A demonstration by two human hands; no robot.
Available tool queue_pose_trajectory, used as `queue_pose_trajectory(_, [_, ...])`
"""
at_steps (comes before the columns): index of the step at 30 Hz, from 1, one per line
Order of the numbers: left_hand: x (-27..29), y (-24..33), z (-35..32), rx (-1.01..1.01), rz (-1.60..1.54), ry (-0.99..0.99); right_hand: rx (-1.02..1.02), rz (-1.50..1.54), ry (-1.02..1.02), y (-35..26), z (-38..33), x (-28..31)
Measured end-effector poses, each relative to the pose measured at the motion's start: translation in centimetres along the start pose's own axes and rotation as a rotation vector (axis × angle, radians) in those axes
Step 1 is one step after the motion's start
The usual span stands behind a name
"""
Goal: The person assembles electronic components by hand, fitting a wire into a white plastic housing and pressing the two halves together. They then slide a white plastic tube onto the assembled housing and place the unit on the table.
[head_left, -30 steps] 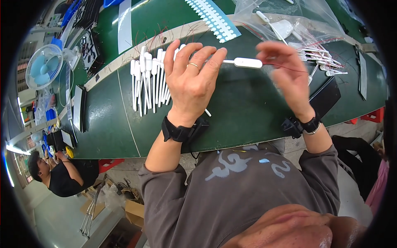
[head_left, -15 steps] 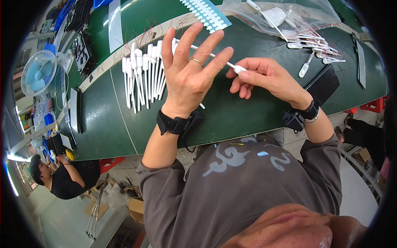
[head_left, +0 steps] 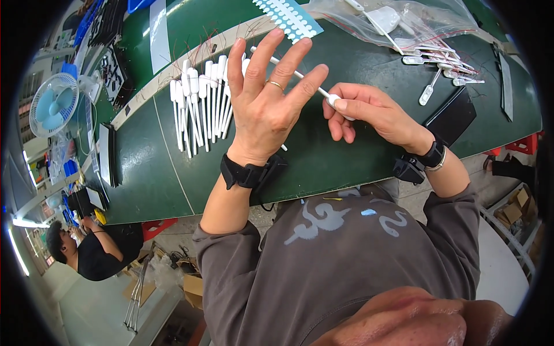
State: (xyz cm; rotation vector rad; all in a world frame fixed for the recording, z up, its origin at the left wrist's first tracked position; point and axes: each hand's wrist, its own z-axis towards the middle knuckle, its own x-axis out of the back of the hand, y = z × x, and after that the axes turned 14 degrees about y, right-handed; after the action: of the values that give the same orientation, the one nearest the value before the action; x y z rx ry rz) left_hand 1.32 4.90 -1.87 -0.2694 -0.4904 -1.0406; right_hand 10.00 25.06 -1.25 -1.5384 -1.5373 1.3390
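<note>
My right hand [head_left: 372, 112] pinches the wide end of a white plastic stick [head_left: 324, 92] between thumb and fingers. The stick slants up and left, passing behind the fingers of my left hand [head_left: 262, 109]. That hand is raised over the table with its fingers spread, and a ring shows on one of them. Whether it touches the stick cannot be made out. Left of it lies a row of similar white sticks [head_left: 195, 95], broad ends pointing away from me, with thin reddish wires beyond them. One more stick end pokes out below my left hand.
A blue sheet of white stickers [head_left: 297, 20] lies at the far side. At the far right are a clear bag [head_left: 433, 26] and a heap of wired white pieces [head_left: 444, 64]. A black flat slab [head_left: 453, 118] sits near my right wrist. Another person [head_left: 104, 254] works at left.
My right hand has shifted slightly, its lower fingers curling differently around the stick's wide end. My left hand stays spread in nearly the same place.
</note>
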Motion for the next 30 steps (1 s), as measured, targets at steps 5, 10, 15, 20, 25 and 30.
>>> queue_pose_trajectory(5, [-0.1,-0.3,-0.2,0.028,0.020,-0.030,-0.115,0.090,-0.001,-0.8,-0.1,-0.4])
queue_pose_trajectory(10, [0.1,0.2,0.0,0.039,0.018,-0.059,-0.054,0.087,-0.009,0.4,0.3,0.2])
queue_pose_trajectory(15, [0.2,0.3,0.0,0.043,0.012,-0.069,-0.016,0.034,-0.025,0.6,0.2,-0.1])
queue_pose_trajectory(20, [0.2,0.1,-0.1,0.051,0.014,-0.083,-0.064,0.062,-0.033,0.0,-0.1,-0.4])
queue_pose_trajectory(25, [0.1,0.1,-0.2,0.055,0.017,-0.087,-0.053,0.039,-0.041,0.0,0.0,-0.3])
queue_pose_trajectory(30, [0.1,0.2,-0.1,0.046,0.002,-0.067,0.009,0.008,-0.055,0.5,0.1,-0.1])
